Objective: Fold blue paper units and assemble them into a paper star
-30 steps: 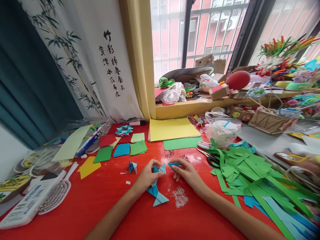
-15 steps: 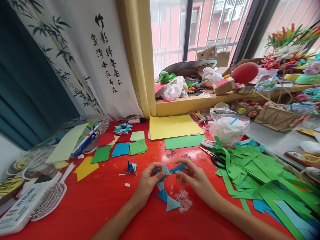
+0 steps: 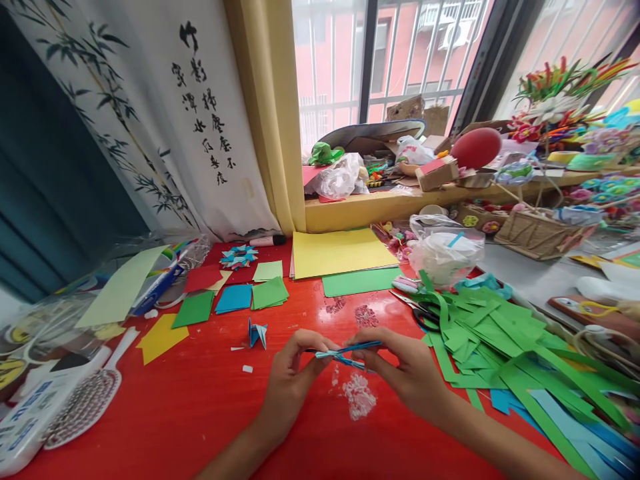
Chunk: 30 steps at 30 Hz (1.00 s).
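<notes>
Both hands hold a chain of folded blue paper pieces (image 3: 349, 353) edge-on above the red table (image 3: 200, 400). My left hand (image 3: 290, 380) pinches its left end with thumb and fingers. My right hand (image 3: 407, 370) pinches the right end, fingers closed over the paper. A small folded blue piece (image 3: 257, 333) stands on the table just left of my left hand. A white scuffed patch (image 3: 359, 395) shows on the table below the hands.
Green and blue paper strips (image 3: 505, 353) pile at the right, with scissors (image 3: 420, 310) by them. Yellow (image 3: 340, 252) and green sheets lie ahead; small coloured squares (image 3: 250, 297) at the left. A hairbrush (image 3: 85, 400) lies at the near left. The windowsill is cluttered.
The blue paper chain was hanging down to the table; both hands have lifted it and turned it flat, so it now shows edge-on. The hands moved slightly toward me.
</notes>
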Each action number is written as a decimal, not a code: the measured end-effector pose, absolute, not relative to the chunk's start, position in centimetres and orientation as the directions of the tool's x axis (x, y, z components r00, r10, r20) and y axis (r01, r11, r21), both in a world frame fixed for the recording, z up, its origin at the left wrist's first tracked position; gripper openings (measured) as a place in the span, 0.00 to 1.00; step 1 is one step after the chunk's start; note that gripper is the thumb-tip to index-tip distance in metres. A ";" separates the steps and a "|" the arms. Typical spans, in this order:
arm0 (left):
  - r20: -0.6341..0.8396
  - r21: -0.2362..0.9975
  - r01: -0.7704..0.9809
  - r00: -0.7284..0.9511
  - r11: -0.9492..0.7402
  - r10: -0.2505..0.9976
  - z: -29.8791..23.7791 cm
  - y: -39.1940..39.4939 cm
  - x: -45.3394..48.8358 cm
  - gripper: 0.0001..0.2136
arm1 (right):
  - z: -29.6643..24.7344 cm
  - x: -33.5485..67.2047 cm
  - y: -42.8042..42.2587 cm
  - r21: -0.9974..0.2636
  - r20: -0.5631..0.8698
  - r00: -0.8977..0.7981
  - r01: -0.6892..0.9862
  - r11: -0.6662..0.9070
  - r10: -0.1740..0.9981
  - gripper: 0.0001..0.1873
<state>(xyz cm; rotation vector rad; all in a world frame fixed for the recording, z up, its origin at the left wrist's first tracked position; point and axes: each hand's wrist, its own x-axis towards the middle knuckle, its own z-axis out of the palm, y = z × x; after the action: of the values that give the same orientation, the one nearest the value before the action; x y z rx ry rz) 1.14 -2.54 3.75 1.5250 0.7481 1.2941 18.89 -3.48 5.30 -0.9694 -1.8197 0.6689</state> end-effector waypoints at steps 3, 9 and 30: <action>0.390 0.921 -0.113 0.253 -0.373 0.885 3.8 -2.6 1.1 0.04 | 5.4 18.8 -3.7 -0.688 0.564 -0.260 0.377 0.620 0.784 0.04; 0.381 0.925 -0.100 0.241 -0.368 0.893 3.6 -2.5 1.1 0.04 | 5.2 18.8 -3.8 -0.626 0.613 -0.245 0.428 0.651 0.751 0.04; 0.364 0.931 -0.101 0.219 -0.350 0.905 3.5 -2.7 1.2 0.02 | 4.9 19.1 -3.8 -0.463 0.678 -0.372 0.454 0.761 0.634 0.12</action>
<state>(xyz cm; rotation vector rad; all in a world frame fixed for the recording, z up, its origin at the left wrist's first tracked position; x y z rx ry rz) 1.24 -2.70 3.54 1.5276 0.7901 1.3117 19.11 -3.78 4.88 -0.8175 -2.0308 0.2453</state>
